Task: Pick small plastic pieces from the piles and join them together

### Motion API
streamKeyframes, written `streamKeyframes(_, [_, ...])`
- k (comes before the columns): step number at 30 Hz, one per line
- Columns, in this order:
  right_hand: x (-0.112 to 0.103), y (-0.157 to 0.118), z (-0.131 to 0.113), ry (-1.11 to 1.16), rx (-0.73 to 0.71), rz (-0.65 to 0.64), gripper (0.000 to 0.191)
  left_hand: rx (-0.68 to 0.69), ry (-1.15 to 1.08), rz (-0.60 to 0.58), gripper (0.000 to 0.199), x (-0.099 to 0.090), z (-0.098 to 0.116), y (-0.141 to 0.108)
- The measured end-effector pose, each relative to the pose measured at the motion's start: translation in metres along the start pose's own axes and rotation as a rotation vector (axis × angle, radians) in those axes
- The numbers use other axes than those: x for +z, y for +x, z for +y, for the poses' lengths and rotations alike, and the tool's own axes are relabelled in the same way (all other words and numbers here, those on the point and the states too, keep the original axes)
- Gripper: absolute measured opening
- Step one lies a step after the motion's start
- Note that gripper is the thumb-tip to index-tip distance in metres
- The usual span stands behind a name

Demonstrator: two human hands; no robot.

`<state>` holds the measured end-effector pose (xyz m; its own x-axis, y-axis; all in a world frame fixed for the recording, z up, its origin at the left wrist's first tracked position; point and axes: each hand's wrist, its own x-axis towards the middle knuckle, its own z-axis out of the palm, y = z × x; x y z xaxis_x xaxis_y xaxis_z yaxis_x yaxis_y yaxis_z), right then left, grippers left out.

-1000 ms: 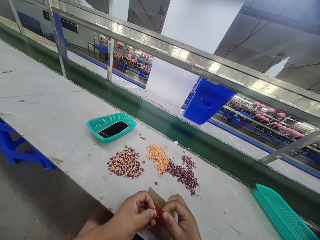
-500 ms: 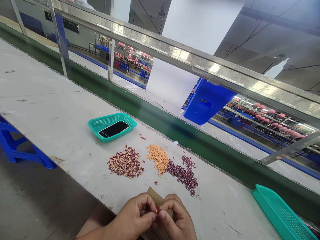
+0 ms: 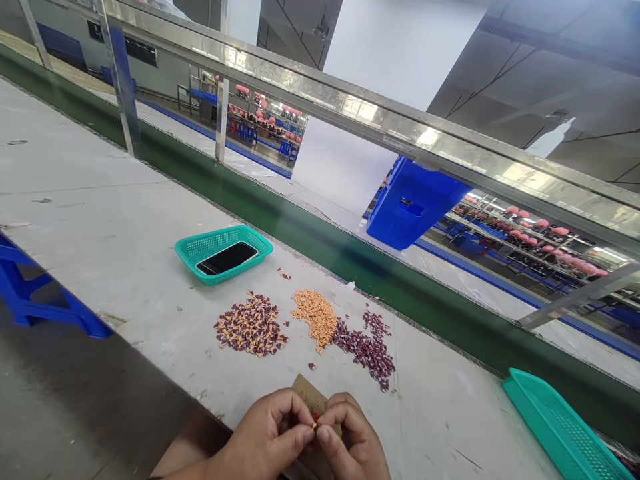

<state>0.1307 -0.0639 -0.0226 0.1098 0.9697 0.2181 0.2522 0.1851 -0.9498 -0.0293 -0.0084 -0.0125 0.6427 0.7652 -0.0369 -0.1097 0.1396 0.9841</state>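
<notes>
My left hand [image 3: 277, 430] and my right hand [image 3: 347, 433] meet at the table's near edge, thumbs and forefingers pinched tip to tip. Between the fingertips is a small orange piece [image 3: 315, 425], mostly covered; a bit of red shows just behind it. Under the hands lies a brown cardboard piece [image 3: 307, 393]. Beyond them, left to right, spread a pile of two-coloured purple-and-orange pieces [image 3: 253, 325], a pile of small orange pieces [image 3: 315, 315] and a pile of dark purple pieces [image 3: 367, 350]. One loose two-coloured piece [image 3: 312, 366] lies just past the cardboard.
A green basket [image 3: 190, 250] holding a phone [image 3: 227, 259] stands at the back left of the white table [image 3: 100, 207]. Another green basket [image 3: 565, 427] is at the right. A green belt [image 3: 320, 223] runs behind, below a metal rail and a blue bin [image 3: 415, 200].
The fingertips have shifted slightly around the small piece, and less red shows between them. The piles and baskets stay as they were.
</notes>
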Motion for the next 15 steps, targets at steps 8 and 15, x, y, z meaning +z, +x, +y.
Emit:
streamKeyframes(8, [-0.002,0.000,-0.005,0.088,0.027,-0.044,0.025,-0.028,0.044,-0.005,0.018,0.002,0.010,-0.002])
streamKeyframes(15, [-0.014,0.005,-0.005,-0.075,0.053,-0.068,0.022,-0.049,0.247,-0.012,0.017,-0.002,0.013,0.007])
